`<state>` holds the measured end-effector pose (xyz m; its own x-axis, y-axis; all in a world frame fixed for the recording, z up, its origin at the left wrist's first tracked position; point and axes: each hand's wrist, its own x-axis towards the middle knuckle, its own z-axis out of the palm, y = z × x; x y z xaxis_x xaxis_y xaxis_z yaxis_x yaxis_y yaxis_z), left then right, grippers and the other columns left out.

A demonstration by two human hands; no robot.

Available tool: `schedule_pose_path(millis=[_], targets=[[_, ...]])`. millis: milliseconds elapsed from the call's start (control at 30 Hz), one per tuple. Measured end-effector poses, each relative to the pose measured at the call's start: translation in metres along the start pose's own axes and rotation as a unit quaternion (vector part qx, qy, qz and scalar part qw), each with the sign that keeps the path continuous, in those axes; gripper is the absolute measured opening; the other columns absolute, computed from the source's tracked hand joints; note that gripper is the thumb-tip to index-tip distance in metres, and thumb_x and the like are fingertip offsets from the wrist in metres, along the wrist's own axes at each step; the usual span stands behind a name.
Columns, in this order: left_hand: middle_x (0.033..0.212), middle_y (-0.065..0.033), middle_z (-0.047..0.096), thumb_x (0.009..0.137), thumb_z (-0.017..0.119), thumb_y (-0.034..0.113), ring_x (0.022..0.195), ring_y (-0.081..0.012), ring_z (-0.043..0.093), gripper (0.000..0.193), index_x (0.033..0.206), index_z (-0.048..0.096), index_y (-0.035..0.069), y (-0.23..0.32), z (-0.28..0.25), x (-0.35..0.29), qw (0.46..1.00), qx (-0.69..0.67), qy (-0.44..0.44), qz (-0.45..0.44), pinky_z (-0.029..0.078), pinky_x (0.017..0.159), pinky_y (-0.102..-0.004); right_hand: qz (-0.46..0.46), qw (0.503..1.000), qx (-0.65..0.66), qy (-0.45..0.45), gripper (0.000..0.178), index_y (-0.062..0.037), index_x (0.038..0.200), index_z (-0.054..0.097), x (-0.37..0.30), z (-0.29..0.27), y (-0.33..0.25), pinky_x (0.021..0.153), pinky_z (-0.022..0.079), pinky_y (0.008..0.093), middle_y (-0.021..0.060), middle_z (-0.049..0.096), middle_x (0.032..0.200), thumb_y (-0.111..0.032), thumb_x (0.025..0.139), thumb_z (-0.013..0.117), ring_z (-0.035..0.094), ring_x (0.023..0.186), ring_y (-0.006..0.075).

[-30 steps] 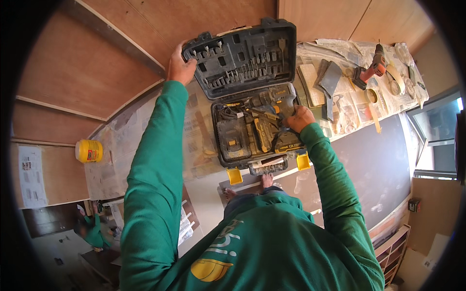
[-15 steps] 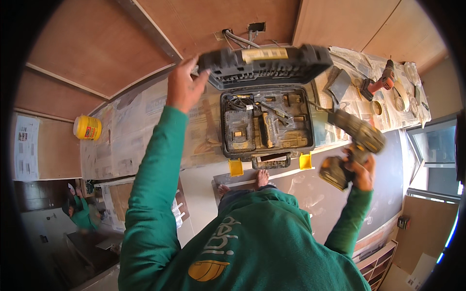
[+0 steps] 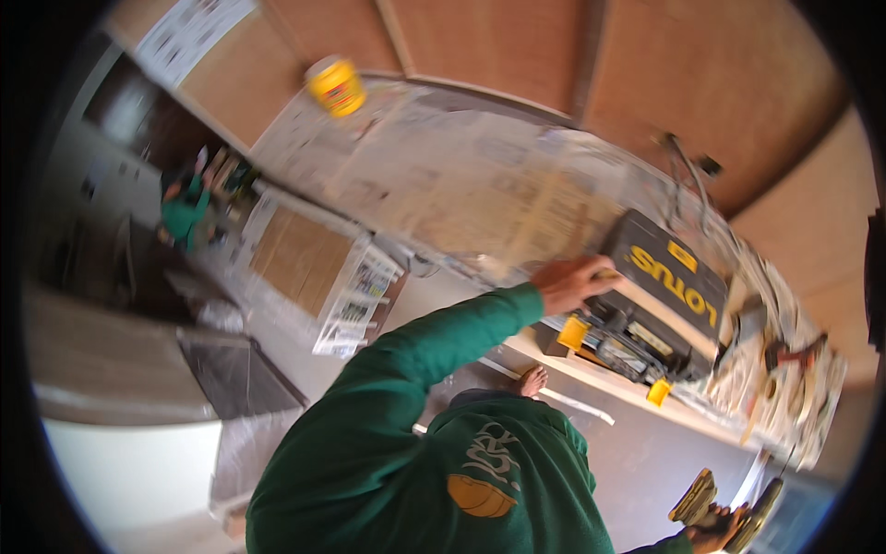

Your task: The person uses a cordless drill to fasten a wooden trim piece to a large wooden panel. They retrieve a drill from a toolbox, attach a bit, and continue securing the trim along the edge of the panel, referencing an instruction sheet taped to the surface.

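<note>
My left hand point(image 3: 574, 284) grips the left front corner of the black tool case lid point(image 3: 678, 263), fingers curled at its edge. The lid is lowered over the case, hiding the inside; I cannot tell if it is fully closed. A pale strip point(image 3: 664, 314) runs along the lid's front edge. Two yellow latches point(image 3: 572, 332) hang loose at the front, either side of the black handle point(image 3: 628, 354). At the lower right, my right hand point(image 3: 712, 534) is closed around a cordless drill point(image 3: 761, 515), well away from the case.
The case rests on a paper-covered counter point(image 3: 461, 175). A yellow tub point(image 3: 335, 86) stands at the far left. A red drill point(image 3: 794, 353) lies right of the case among tools. Cables point(image 3: 692, 180) hang from the wall. Another person point(image 3: 185, 212) works at the far left.
The lid has swung down over the case, with my left hand on it. My right hand has carried the drill away to the lower right. The view has turned left.
</note>
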<state>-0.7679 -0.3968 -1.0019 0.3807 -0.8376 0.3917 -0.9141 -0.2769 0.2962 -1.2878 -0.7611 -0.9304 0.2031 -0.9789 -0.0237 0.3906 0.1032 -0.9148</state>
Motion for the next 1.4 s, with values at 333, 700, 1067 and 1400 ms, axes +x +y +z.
schedule_pose_path(millis=[333,700,1067,1400], targets=[[0.140,-0.0196,0.059,0.092,0.070,0.014,0.138,-0.0364,0.048,0.053,0.143,0.059,0.008,0.030,-0.048,-0.161,0.940,-0.144,0.212,-0.227,0.040,0.113,-0.0474,0.098,0.953,0.190,-0.214,0.028,-0.0106,0.111,0.066,-0.064,0.199,0.035,0.064,0.046,0.0360,-0.0013,0.052,0.070,-0.025,0.088,0.067,0.049,0.064,0.0145],[0.125,-0.0360,0.059,0.091,0.072,0.035,0.118,-0.0563,0.053,0.057,0.123,0.061,-0.011,0.155,-0.059,-0.831,0.572,0.235,0.034,-0.785,0.040,0.111,-0.0583,0.312,0.842,0.226,-0.377,0.035,-0.0074,0.115,0.061,-0.212,0.331,0.092,0.073,0.053,0.0434,0.0050,0.055,0.078,-0.019,0.083,0.064,0.057,0.070,0.0225],[0.104,-0.0324,0.072,0.090,0.067,0.052,0.104,-0.0498,0.067,0.065,0.107,0.072,-0.010,0.399,-0.022,-0.877,0.244,0.136,0.094,-0.956,0.047,0.103,-0.0554,0.323,0.809,0.136,-0.472,0.046,-0.0059,0.124,0.062,-0.294,0.401,0.113,0.068,0.053,0.0397,0.0038,0.055,0.075,-0.019,0.079,0.066,0.057,0.066,0.0202],[0.104,-0.0274,0.074,0.087,0.070,0.054,0.103,-0.0426,0.069,0.063,0.103,0.074,-0.006,0.392,-0.009,-0.893,0.274,0.107,0.173,-0.940,0.052,0.094,-0.0518,0.333,0.781,0.150,-0.507,0.053,-0.0069,0.131,0.057,-0.326,0.422,0.119,0.067,0.051,0.0418,0.0070,0.054,0.080,-0.020,0.079,0.060,0.056,0.069,0.0229]])
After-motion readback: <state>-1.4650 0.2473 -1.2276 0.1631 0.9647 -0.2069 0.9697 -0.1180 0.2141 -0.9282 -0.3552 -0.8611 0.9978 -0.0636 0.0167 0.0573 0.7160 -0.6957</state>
